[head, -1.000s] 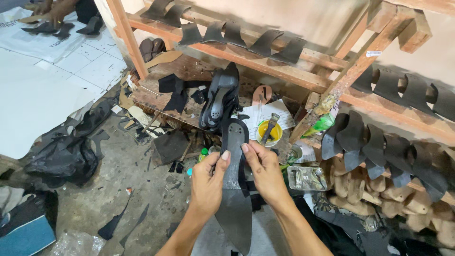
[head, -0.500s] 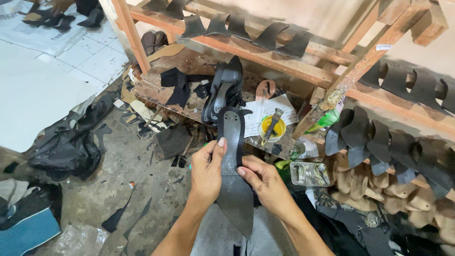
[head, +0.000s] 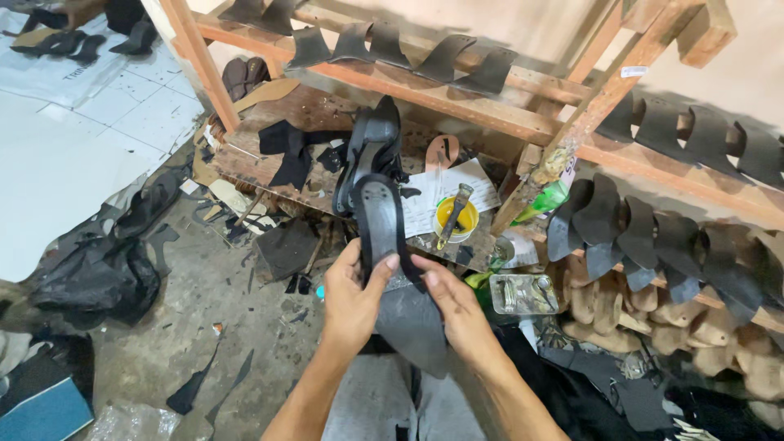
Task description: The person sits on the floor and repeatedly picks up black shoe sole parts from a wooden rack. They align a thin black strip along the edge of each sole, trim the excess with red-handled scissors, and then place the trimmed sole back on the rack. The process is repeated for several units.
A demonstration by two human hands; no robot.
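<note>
A: Head view, hand status?

B: Left hand (head: 349,298) grips the black shoe sole (head: 390,269) from its left edge, thumb pressed on top. Right hand (head: 459,314) pinches the right edge, fingers closed on it.

A: Sole location?

B: Held upright between both hands, above the lap, in front of the wooden rack (head: 457,102) and yellow glue pot (head: 454,218).

1. Both bare forearms rise from the bottom edge and converge toward the middle.
2. The left hand (head: 353,304) is curled in a grip, thumb lying across the front, pointing right.
3. The right hand (head: 459,314) sits just beside it, fingers extended up-left, also gripping.
</note>
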